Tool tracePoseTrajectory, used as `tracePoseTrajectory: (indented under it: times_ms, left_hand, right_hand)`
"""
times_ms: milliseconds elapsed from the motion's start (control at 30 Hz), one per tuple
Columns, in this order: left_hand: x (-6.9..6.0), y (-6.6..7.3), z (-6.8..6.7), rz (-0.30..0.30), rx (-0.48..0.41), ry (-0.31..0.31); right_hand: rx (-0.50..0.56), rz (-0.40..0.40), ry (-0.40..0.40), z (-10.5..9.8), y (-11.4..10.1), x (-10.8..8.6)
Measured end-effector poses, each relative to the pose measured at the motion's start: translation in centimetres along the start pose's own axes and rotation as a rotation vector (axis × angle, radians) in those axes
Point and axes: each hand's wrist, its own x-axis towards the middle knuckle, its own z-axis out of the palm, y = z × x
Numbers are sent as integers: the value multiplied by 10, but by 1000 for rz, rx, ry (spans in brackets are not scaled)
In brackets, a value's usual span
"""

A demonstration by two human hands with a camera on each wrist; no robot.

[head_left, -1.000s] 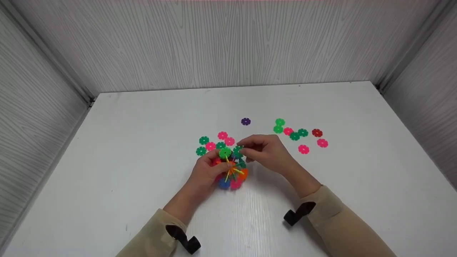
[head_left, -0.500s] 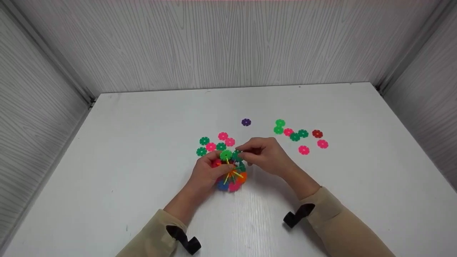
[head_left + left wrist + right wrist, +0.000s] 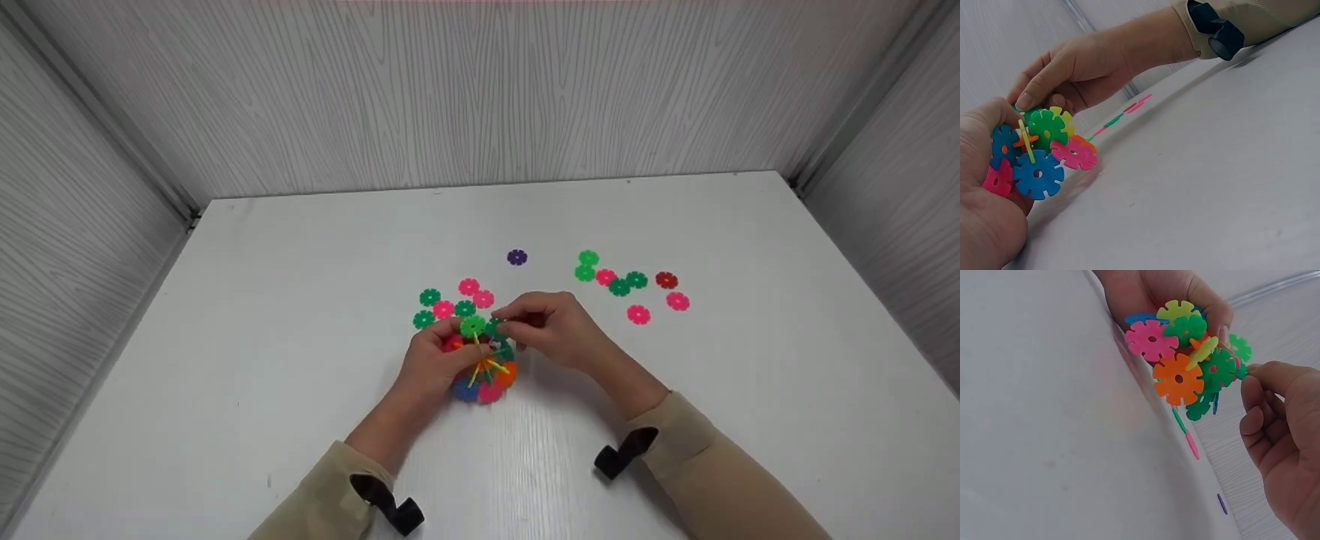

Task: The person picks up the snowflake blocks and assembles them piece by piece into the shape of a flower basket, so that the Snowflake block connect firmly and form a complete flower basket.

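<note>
Head view: a person's two bare hands meet over a white desk (image 3: 300,315), around a ball-like cluster (image 3: 486,364) of slotted plastic discs in green, orange, pink, blue and yellow. The left hand (image 3: 433,365) grips the cluster from its left side, thumb laid across the front. The right hand (image 3: 553,328) pinches a dark green disc (image 3: 493,328) between thumb and fingers at the cluster's upper right, just beside a light green disc (image 3: 473,327) that stands up at the top.

Compared with a second ago, the right hand is slightly lower and closer to the left hand, and the pinched disc sits nearer the cluster. Whether it is slotted in, I cannot tell. The left hand has hardly shifted, and the loose discs lie as they did.

Behind the cluster lie three pink and three green discs; farther back, a lone purple disc (image 3: 511,257). To the right is a scatter of light green, dark green and pink discs with one red disc (image 3: 661,280).

The right wrist view shows an orange disc (image 3: 1168,387) low on the cluster; the left wrist view, a blue disc (image 3: 1027,183).
</note>
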Motion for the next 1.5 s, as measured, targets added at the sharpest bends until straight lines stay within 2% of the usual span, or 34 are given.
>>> tracePoseTrajectory:
  times_ms: [100, 233, 400, 567, 767, 933, 1100, 1267, 1500]
  left_hand:
    - [0, -1, 1, -15, 1, 11]
    - [0, -2, 3, -33, 6, 33]
    - [-1, -2, 4, -46, -2, 50]
    - [-1, -1, 5, -41, -19, 59]
    - [1, -1, 5, -46, -33, 53]
    - [0, -3, 6, -51, -52, 39]
    - [0, -4, 8, -50, -37, 33]
    - [-2, -3, 8, -45, -38, 34]
    - [-2, -3, 6, -45, -42, 29]
  right_hand:
    - [14, -7, 24, -3, 4, -1]
    - [10, 8, 130, -11, 10, -3]
    - [-18, 113, 262, -24, 20, -2]
    - [-92, 238, 298, -37, 29, 9]
    - [-158, 408, 260, -48, 40, 38]
    - [-203, 498, 193, -48, 48, 57]
    - [-277, 516, 154, -46, 57, 67]
    - [-369, 494, 99, -44, 62, 75]
    - [-402, 483, 49, -40, 62, 73]
